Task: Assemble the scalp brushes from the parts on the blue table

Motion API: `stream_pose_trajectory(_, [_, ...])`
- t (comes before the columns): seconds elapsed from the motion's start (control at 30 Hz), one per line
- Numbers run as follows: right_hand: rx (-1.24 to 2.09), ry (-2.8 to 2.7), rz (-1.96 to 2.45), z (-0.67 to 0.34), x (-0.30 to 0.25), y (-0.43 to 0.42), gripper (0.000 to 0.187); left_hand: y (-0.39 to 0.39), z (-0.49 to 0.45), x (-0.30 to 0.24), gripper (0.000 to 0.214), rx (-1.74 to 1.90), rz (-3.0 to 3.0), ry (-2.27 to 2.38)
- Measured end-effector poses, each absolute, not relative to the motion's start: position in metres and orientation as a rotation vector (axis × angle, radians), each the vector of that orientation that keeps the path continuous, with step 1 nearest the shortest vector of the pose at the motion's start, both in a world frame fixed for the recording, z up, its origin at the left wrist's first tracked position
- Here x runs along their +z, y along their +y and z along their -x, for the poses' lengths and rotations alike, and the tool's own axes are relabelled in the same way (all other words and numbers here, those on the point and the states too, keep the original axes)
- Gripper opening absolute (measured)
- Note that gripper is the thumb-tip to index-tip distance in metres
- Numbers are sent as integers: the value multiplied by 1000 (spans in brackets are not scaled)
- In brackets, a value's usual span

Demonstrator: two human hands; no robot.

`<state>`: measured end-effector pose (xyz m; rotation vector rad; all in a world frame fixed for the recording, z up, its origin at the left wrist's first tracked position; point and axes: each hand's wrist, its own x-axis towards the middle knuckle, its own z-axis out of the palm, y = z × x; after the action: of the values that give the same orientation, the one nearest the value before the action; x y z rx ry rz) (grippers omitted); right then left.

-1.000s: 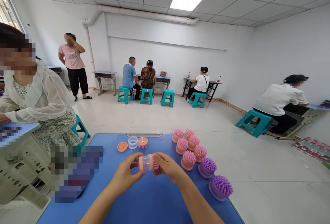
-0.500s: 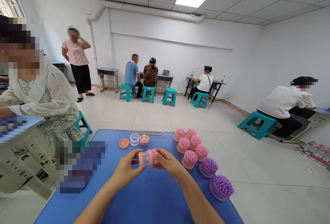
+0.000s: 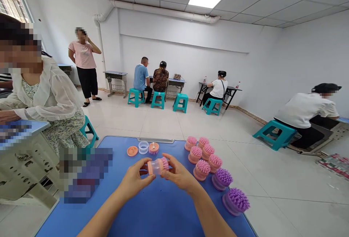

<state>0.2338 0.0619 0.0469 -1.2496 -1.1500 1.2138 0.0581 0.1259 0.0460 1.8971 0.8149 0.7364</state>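
Observation:
Both hands hold one small pink brush (image 3: 157, 165) with a clear body just above the blue table (image 3: 152, 211). My left hand (image 3: 135, 179) pinches its orange cap end. My right hand (image 3: 178, 173) grips the pink bristle end. Beyond them on the table lie an orange cap (image 3: 132, 151), a clear ring (image 3: 143, 147) and a pink bristle head (image 3: 153, 148).
A row of several finished pink brushes (image 3: 202, 157) and two purple brushes (image 3: 230, 189) runs along the table's right side. A blurred object (image 3: 84, 173) lies at the left. A seated person (image 3: 40, 99) is close on the left; others sit on teal stools farther off.
The hands and the brush keep nearly the same pose; the brush has turned slightly between the fingers. The view has tilted a little.

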Motion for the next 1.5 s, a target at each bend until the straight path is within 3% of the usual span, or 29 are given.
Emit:
stream_pose_trajectory(0.07, [1173,-1199,1221,-234,46,63,61,127,-57,44,42,735,-1893,796])
stream_pose_trajectory(0.2, [1166,-1233,1311,-234,44,66,41,128,-57,40,43,757,-1961,732])
stream_pose_trajectory(0.5, [1187,-1192,1189,-234,45,63,61,126,-57,44,39,757,-1943,771])
stream_pose_trajectory(0.63, [1182,-1211,1301,-233,44,66,44,127,-56,40,40,812,-2062,706])
stream_pose_trajectory(0.9, [1188,-1171,1225,-233,44,63,62,127,-56,41,41,844,-2018,823])
stream_pose_trajectory(1.03, [1159,-1204,1309,-234,40,67,43,127,-56,40,40,821,-2055,742])
stream_pose_trajectory(1.13, [1196,-1208,1365,-233,39,70,56,127,-55,39,41,810,-2087,695])
stream_pose_trajectory(1.27, [1261,-1117,1283,-232,43,66,54,127,-56,40,43,790,-2010,768])
stream_pose_trajectory(1.37, [1230,-1154,1176,-233,45,63,64,127,-57,40,45,786,-1953,783])
stream_pose_trajectory(1.5, [1209,-1226,1249,-234,44,65,42,125,-56,41,44,796,-2015,705])
